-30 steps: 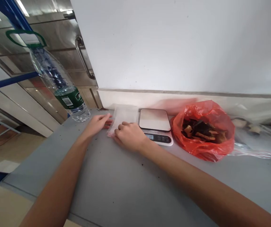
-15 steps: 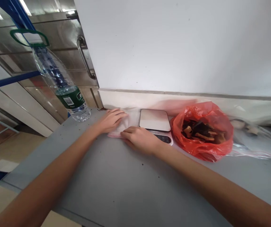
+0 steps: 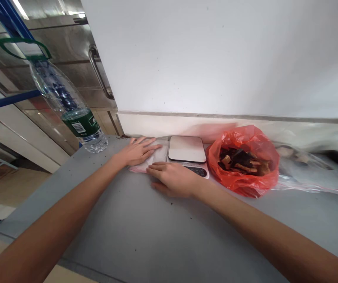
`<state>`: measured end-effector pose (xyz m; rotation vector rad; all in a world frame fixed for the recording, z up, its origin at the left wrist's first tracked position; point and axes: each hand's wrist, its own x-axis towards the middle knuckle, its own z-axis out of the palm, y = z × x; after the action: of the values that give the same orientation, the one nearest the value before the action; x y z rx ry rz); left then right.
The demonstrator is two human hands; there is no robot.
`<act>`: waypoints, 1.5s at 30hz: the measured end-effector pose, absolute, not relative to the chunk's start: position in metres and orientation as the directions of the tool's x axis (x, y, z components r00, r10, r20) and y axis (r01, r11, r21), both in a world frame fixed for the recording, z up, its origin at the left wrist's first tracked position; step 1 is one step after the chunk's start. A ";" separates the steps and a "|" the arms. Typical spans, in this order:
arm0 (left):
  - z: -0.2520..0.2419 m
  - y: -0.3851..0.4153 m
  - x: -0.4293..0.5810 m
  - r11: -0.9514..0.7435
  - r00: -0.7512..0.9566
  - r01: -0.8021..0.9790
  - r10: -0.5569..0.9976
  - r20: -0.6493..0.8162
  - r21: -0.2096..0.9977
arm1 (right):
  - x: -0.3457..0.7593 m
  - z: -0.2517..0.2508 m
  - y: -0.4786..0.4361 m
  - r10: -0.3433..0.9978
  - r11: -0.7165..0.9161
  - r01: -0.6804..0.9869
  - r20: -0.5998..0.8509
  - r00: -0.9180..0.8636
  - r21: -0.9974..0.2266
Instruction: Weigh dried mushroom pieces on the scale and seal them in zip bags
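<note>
My left hand point(image 3: 139, 151) lies flat with spread fingers on a stack of clear plastic zip bags point(image 3: 159, 155) with pinkish edges. At the bags' near right corner, my right hand point(image 3: 170, 179) rests with its fingers stretched out and the thumb apart. Just beyond that hand is a digital kitchen scale point(image 3: 187, 149) with a bare, shiny weighing plate; its button panel is partly hidden by the right hand. To the right of the scale stands an open red plastic bag point(image 3: 247, 182) holding dark brown dried pieces point(image 3: 242, 161).
A large water bottle point(image 3: 82, 125) with a green handle stands at the table's left end. Right of the red bag lies a clear zip bag point(image 3: 313, 173) with pale pieces inside. A white wall point(image 3: 216, 59) bounds the back of the grey table point(image 3: 157, 243). Dark crumbs dot the surface.
My left hand's fingers have spread wider and flattened over the bags. The right hand's thumb has moved away from its fingers. The whole view has shifted slightly.
</note>
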<state>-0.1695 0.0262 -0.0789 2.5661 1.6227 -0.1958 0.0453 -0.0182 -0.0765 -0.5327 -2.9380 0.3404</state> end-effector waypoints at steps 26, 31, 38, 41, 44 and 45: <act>0.002 -0.008 0.025 -0.736 0.712 0.618 0.673 0.198 0.278 | 0.289 0.043 -0.007 0.995 0.017 0.937 -0.090 -0.051 -0.349; -0.014 -0.011 0.043 -0.639 0.692 0.681 0.722 -0.028 0.357 | 0.318 0.013 0.014 0.985 -0.070 0.966 -0.172 0.027 -0.250; -0.023 -0.004 0.044 -0.531 0.539 0.833 0.843 -0.006 0.155 | 0.319 -0.007 0.018 0.948 -0.133 0.929 -0.319 0.018 -0.344; -0.019 -0.002 0.042 -0.507 0.509 0.852 0.861 0.024 0.132 | 0.316 -0.008 0.019 0.943 -0.220 0.913 -0.315 0.109 -0.344; -0.016 0.000 0.037 -0.548 0.556 0.817 0.831 0.006 0.182 | 0.316 -0.009 0.022 0.948 -0.231 0.917 -0.289 0.136 -0.325; -0.016 0.000 0.035 -0.571 0.584 0.796 0.812 -0.006 0.201 | 0.316 -0.008 0.023 0.951 -0.224 0.925 -0.278 0.137 -0.308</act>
<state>0.0351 0.0002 -0.0161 2.6297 1.3491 0.1293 0.3163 0.0228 -0.0081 -2.3214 -1.9170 0.6469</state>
